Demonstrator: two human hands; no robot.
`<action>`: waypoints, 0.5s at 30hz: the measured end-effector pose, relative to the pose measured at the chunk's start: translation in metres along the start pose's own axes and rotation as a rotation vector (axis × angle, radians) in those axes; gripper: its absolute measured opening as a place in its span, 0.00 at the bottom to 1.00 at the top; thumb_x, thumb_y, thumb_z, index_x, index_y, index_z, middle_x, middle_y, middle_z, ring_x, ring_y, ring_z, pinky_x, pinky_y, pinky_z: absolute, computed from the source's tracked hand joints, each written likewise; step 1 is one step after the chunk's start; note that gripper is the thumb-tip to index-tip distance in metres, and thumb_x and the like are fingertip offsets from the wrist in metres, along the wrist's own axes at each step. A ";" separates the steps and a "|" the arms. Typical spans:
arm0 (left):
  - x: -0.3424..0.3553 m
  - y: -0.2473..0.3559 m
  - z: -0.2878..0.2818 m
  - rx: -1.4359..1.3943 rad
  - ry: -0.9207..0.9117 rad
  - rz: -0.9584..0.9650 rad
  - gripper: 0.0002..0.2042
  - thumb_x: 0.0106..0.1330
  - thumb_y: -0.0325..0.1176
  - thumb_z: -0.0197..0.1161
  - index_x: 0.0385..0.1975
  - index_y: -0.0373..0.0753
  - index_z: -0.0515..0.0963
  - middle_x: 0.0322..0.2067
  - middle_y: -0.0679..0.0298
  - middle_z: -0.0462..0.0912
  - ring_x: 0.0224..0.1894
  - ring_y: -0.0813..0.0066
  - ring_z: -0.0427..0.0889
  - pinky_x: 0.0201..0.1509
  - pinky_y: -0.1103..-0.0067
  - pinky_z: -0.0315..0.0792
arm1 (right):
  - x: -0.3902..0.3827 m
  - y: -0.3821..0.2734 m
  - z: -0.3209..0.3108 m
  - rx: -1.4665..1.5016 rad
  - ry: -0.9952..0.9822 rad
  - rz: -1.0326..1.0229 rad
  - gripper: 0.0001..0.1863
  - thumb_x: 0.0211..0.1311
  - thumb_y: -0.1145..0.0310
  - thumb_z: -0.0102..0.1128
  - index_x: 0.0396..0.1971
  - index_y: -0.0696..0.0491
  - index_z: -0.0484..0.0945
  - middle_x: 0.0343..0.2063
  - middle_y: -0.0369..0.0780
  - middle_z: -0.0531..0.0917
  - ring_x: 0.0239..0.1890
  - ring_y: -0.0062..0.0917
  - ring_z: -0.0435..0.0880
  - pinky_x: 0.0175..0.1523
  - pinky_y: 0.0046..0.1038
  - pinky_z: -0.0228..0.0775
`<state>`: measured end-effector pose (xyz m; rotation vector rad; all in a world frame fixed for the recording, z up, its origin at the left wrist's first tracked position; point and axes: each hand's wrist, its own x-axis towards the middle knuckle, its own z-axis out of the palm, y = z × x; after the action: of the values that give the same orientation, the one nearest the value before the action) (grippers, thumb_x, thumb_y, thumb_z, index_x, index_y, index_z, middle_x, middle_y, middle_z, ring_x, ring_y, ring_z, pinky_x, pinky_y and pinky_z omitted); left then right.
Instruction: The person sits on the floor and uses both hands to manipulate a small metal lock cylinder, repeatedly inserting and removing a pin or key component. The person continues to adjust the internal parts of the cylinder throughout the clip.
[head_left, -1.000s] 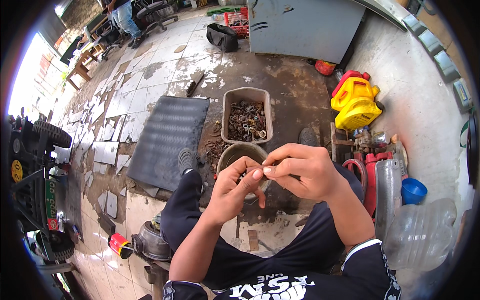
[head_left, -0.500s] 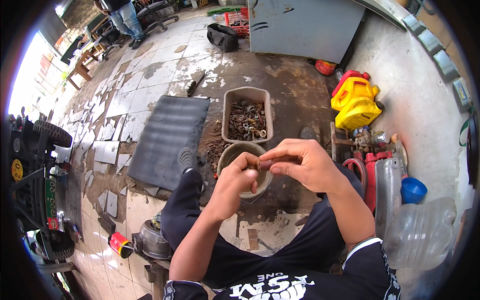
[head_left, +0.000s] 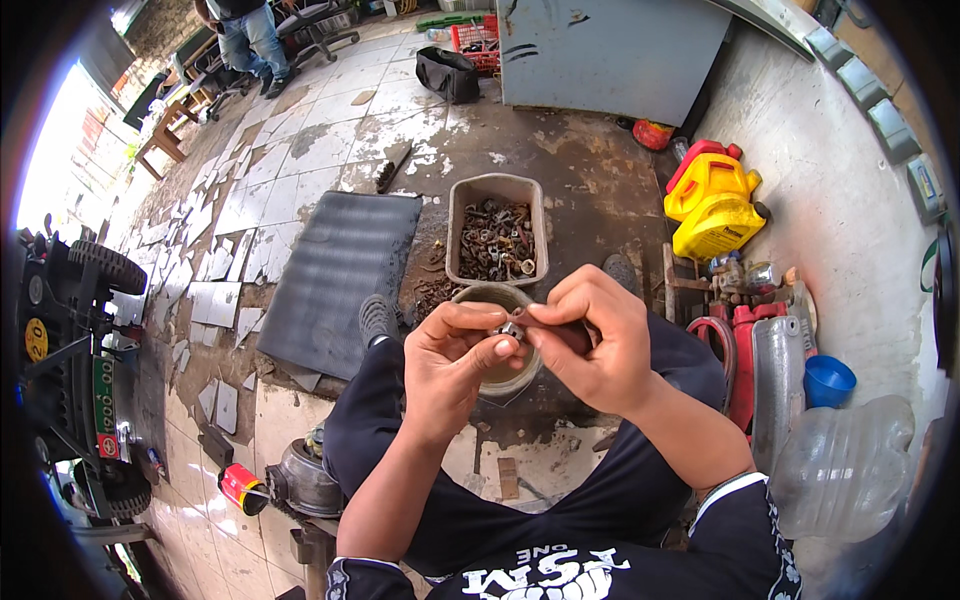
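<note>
Evidently, the left hand (head_left: 445,370) pinches a small shiny metal piece (head_left: 510,330) between thumb and fingers at the frame's centre, while the right hand (head_left: 600,345) bends in beside it, perhaps to steady it; whether it grips anything cannot be told. The round bucket (head_left: 515,380) sits below, likely to catch drops; just above in the frame, the rectangular tub (head_left: 454,235) keeps rusty hardware (head_left: 490,240) within reach.

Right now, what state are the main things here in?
Left hand: pinching a shiny metal piece
Right hand: fingers bent, tips at that piece
Tub: open, holding rusty metal parts
Bucket: open, partly hidden by the hands
Mat: flat on the floor
</note>
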<state>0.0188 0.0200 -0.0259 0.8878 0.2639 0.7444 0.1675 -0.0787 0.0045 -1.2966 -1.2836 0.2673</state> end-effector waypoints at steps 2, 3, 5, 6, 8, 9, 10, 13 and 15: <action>0.000 0.000 -0.001 -0.041 0.001 0.010 0.11 0.59 0.20 0.67 0.39 0.29 0.74 0.35 0.55 0.82 0.35 0.71 0.85 0.40 0.78 0.83 | 0.003 -0.005 0.001 -0.154 0.010 -0.129 0.06 0.50 0.80 0.68 0.28 0.56 0.81 0.28 0.39 0.80 0.26 0.23 0.81 0.30 0.20 0.71; 0.000 0.000 -0.001 -0.061 0.001 0.016 0.11 0.59 0.19 0.67 0.39 0.29 0.74 0.34 0.55 0.82 0.35 0.71 0.85 0.40 0.78 0.83 | 0.003 -0.006 0.001 -0.167 0.009 -0.141 0.06 0.50 0.80 0.69 0.27 0.56 0.81 0.28 0.38 0.80 0.26 0.23 0.81 0.30 0.20 0.71; -0.001 0.001 -0.002 -0.028 0.007 0.010 0.11 0.59 0.19 0.67 0.39 0.29 0.74 0.35 0.55 0.82 0.35 0.71 0.84 0.41 0.78 0.82 | 0.003 -0.008 0.001 -0.195 0.006 -0.164 0.05 0.50 0.79 0.70 0.26 0.55 0.81 0.27 0.37 0.80 0.25 0.21 0.80 0.29 0.20 0.72; -0.001 0.002 -0.002 -0.012 0.009 0.007 0.10 0.59 0.19 0.67 0.39 0.28 0.75 0.36 0.54 0.81 0.36 0.71 0.84 0.41 0.78 0.82 | 0.003 -0.008 0.001 -0.198 -0.005 -0.178 0.05 0.50 0.78 0.70 0.26 0.55 0.82 0.27 0.37 0.80 0.25 0.21 0.80 0.29 0.20 0.71; 0.000 -0.002 -0.006 0.025 0.017 0.062 0.09 0.59 0.18 0.66 0.38 0.28 0.75 0.36 0.55 0.81 0.36 0.72 0.84 0.42 0.78 0.81 | 0.003 -0.007 0.002 -0.203 -0.029 -0.207 0.05 0.50 0.77 0.71 0.26 0.54 0.83 0.27 0.37 0.79 0.24 0.20 0.80 0.28 0.20 0.71; 0.000 -0.003 -0.007 0.044 0.022 0.091 0.09 0.59 0.18 0.66 0.38 0.28 0.76 0.37 0.55 0.81 0.37 0.73 0.84 0.42 0.79 0.81 | 0.003 -0.008 0.002 -0.191 -0.030 -0.192 0.05 0.50 0.76 0.72 0.27 0.54 0.83 0.27 0.37 0.79 0.24 0.20 0.79 0.28 0.20 0.71; -0.001 -0.003 -0.008 0.088 0.021 0.113 0.08 0.59 0.18 0.66 0.38 0.27 0.76 0.37 0.55 0.81 0.37 0.73 0.83 0.43 0.79 0.80 | 0.003 -0.009 0.002 -0.179 -0.032 -0.178 0.05 0.50 0.76 0.72 0.27 0.54 0.83 0.27 0.37 0.79 0.24 0.20 0.79 0.28 0.20 0.71; -0.001 -0.003 -0.010 0.183 0.037 0.176 0.07 0.59 0.17 0.66 0.36 0.28 0.78 0.37 0.56 0.82 0.38 0.74 0.82 0.44 0.79 0.79 | 0.004 -0.006 0.008 -0.162 -0.012 -0.154 0.06 0.50 0.74 0.73 0.29 0.55 0.84 0.27 0.37 0.79 0.24 0.20 0.79 0.28 0.20 0.71; -0.001 -0.002 -0.006 0.196 0.064 0.223 0.07 0.59 0.18 0.66 0.35 0.30 0.78 0.37 0.55 0.81 0.38 0.74 0.82 0.45 0.79 0.77 | 0.006 -0.005 0.012 -0.162 -0.011 -0.153 0.07 0.50 0.74 0.73 0.30 0.55 0.84 0.27 0.37 0.80 0.24 0.21 0.79 0.29 0.20 0.71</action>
<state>0.0162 0.0225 -0.0309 1.0918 0.3017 0.9665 0.1578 -0.0695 0.0093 -1.3260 -1.4295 0.0636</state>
